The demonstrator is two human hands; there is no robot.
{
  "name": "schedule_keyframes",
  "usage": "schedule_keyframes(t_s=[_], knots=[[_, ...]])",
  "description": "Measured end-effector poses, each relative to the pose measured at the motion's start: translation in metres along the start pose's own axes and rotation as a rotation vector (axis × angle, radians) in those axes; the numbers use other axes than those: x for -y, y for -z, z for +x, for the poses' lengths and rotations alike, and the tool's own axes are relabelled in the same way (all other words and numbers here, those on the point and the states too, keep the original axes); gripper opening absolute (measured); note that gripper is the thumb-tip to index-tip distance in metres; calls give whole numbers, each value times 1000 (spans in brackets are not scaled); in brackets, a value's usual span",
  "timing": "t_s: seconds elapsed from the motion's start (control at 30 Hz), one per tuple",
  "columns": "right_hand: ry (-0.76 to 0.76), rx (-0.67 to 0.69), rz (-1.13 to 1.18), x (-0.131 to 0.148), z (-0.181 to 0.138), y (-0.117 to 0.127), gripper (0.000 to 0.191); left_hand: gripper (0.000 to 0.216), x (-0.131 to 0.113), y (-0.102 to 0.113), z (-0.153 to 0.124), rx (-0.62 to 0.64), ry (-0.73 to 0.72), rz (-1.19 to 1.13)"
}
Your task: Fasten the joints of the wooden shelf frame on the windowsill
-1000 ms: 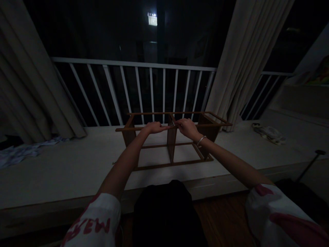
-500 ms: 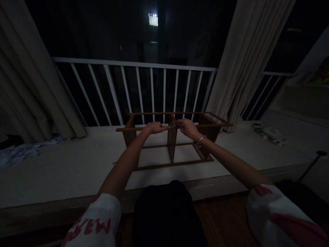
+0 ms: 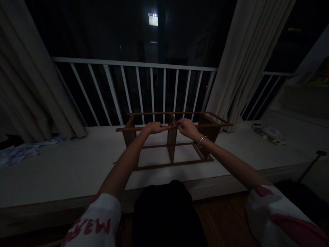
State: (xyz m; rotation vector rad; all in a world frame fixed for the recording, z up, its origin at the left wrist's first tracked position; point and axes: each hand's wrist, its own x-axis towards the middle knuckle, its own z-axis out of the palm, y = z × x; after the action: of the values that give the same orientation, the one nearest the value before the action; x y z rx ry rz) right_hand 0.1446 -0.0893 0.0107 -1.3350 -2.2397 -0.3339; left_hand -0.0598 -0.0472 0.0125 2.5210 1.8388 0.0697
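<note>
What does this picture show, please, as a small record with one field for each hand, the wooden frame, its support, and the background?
Left hand: at the upper near rail of the frame, index finger pointing to the middle panel
Right hand: fingers pinched around a small shiny piece beside that panel's top; its exact type is unclear
Wooden frame: brown, open, with panels between its rails
Support: white ledge
Background: white railing, dark window, a beige curtain on each side
Lighting: dim
</note>
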Motion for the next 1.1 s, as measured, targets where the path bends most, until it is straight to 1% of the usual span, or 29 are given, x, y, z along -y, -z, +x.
schedule_keyframes(t_s=[0.2, 0.37, 0.53, 0.63, 0.73, 0.83, 1.0, 1.1], knots=[[-88, 15, 110, 5, 2, 0, 32, 83, 2, -1, 2, 14, -4, 1], [-76, 36, 125, 0, 4, 0, 32, 83, 3, -2, 3, 6, -16, 6], [-37, 21, 47, -9, 3, -1, 28, 82, 2, -2, 2, 4, -19, 2], [-57, -6, -19, -11, 2, -1, 27, 81, 2, -1, 1, 6, -16, -3], [-81, -4, -63, -11, 1, 0, 25, 81, 1, 0, 1, 12, -13, -4], [-64, -10, -82, -10, 1, 1, 23, 81, 1, 0, 1, 12, -9, -12], [-4, -101, -107, -9, 1, 4, 19, 81, 3, -2, 2, 6, -15, -15], [-10, -88, -113, -10, 1, 2, 20, 81, 2, -2, 2, -2, -4, -10]])
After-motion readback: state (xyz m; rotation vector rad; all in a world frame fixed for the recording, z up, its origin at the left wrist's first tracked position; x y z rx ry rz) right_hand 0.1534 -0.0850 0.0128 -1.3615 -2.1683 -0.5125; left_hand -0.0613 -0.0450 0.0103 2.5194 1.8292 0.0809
